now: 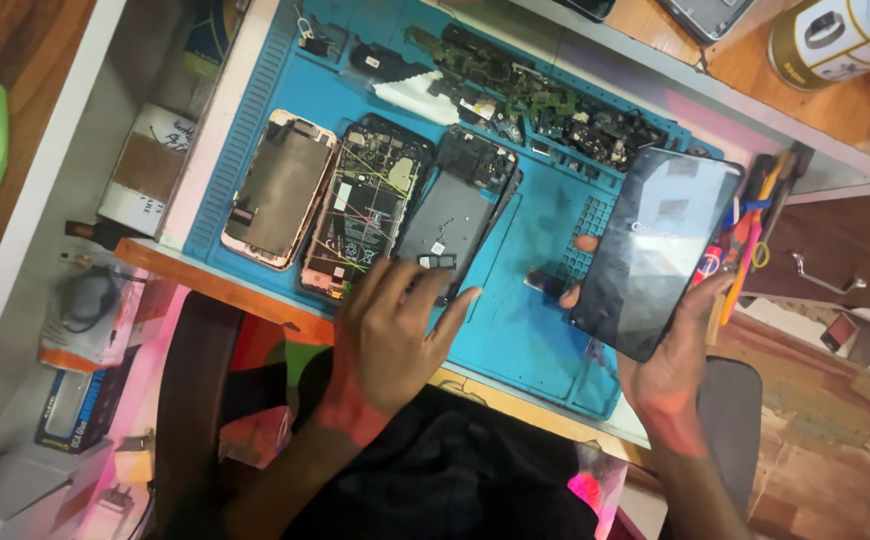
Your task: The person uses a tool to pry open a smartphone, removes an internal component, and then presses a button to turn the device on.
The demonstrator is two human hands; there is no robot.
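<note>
**Two hands, two phones on the repair mat**

Holding a glossy black rectangular phone (658, 250) from beneath, the right hand (670, 375) cradles its lower end, thumb on the right edge and fingertips curled round the left edge, clamped on it. The phone is lifted just above the blue silicone repair mat (530, 330), screen up towards the camera, probably so the glass can be inspected. Its long axis runs from lower left to upper right, top end pointing away from the person.

The left hand (390, 335) lies palm down, fingers spread, fingertips pressing the near end of a dark grey opened phone body (450, 215), seemingly to steady it. Beside that lie an exposed phone circuit board with coloured wires (365, 205) and a rose-gold-rimmed phone frame (280, 188). A heap of dark salvaged parts (545, 105) fills the mat's far trays.
</note>
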